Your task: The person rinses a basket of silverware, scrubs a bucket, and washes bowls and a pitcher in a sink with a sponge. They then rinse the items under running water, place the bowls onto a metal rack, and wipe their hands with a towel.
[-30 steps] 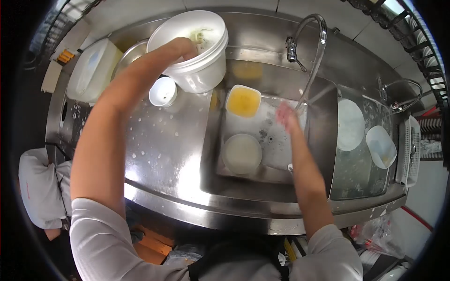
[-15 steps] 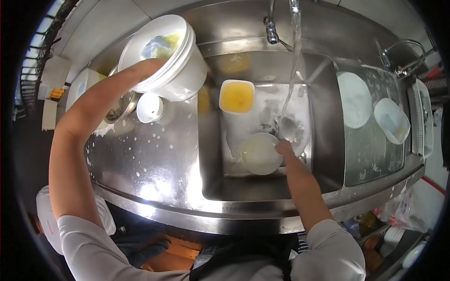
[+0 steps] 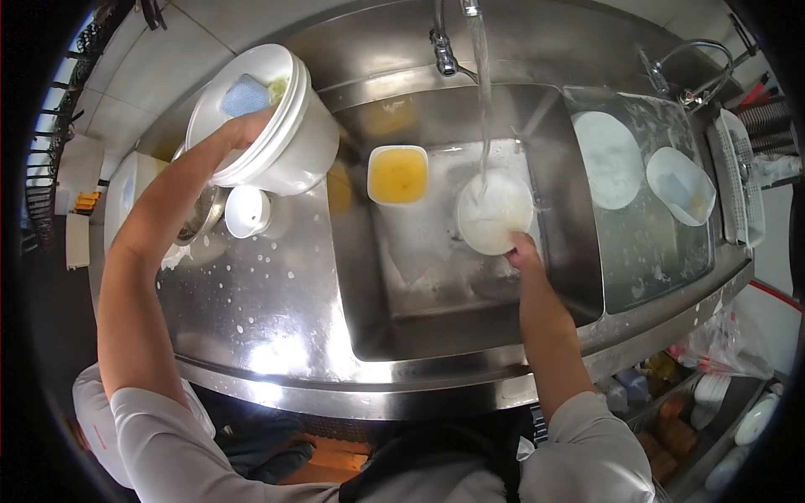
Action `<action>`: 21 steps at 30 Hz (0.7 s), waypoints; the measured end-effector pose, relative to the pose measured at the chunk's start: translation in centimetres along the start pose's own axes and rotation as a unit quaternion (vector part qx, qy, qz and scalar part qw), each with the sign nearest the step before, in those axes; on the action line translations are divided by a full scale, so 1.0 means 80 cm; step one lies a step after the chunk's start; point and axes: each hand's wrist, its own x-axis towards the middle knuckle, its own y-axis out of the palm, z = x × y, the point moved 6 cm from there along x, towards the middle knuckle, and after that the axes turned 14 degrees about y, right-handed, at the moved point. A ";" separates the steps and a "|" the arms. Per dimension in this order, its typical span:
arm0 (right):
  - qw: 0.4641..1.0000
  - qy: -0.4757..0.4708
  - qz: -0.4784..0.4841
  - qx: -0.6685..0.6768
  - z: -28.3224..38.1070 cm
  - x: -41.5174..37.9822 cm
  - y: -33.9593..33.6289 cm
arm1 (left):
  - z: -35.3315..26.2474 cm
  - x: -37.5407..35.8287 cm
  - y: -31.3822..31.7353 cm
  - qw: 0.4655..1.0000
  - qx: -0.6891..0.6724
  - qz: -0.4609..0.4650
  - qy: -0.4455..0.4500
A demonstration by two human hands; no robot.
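Pinching the near, right-hand rim of a round white bowl [image 3: 503, 197] with the right grip [image 3: 523, 251], closing narrowly on that edge. Holding it inside the steel sink [image 3: 360, 289], right under the tap water [image 3: 484, 109]. Reaching with the left grip [image 3: 249, 131] over the rim of a big white bucket [image 3: 309, 155] on the tabletop [image 3: 214, 293], near a blue cloth [image 3: 246, 95], and hiding the fingers from view, so being unable to tell anything firm about that grip. Seeing a square tub [image 3: 398, 202] of yellow liquid apart from the bowl, toward the left of the sink.

Judging the bowl as probably light and stiff, but weighing more with water inside and likely feeling slippery when wet. Favouring a firm rim hold, with thumb inside and fingers beneath, for resisting tipping.
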 end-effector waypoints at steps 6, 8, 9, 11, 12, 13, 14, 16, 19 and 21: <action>0.991 -0.015 0.007 -0.134 0.036 -0.073 0.083 | -0.077 -0.018 -0.018 0.777 0.611 -0.118 0.100; 0.978 0.021 -0.010 -0.208 0.065 -0.143 0.112 | -0.077 -0.036 -0.030 0.739 0.642 -0.143 0.144; 0.982 0.008 0.054 -0.182 0.064 -0.134 0.099 | -0.055 -0.033 -0.039 0.752 0.631 -0.117 0.152; 0.997 -0.057 0.050 -0.021 0.044 -0.144 0.105 | -0.001 -0.009 -0.064 0.798 0.589 -0.064 0.116; 0.993 -0.094 0.048 0.061 0.037 -0.148 0.115 | 0.017 0.003 -0.074 0.823 0.562 -0.036 0.080; 0.990 -0.115 0.015 0.082 0.026 -0.137 0.121 | 0.033 0.013 -0.081 0.844 0.534 -0.003 0.044; 0.985 -0.136 -0.017 0.103 0.021 -0.125 0.127 | 0.050 0.018 -0.086 0.862 0.506 0.031 0.007; 0.993 -0.089 -0.028 -0.069 0.032 -0.153 0.161 | 0.089 0.035 -0.100 0.856 0.506 0.101 -0.039; 0.823 -0.183 -0.285 -0.457 0.084 -0.222 0.208 | 0.008 0.006 -0.054 0.892 0.451 0.000 0.028; 0.726 -0.315 -0.319 -0.522 0.106 -0.277 0.236 | -0.011 -0.016 -0.070 0.948 0.263 -0.126 0.127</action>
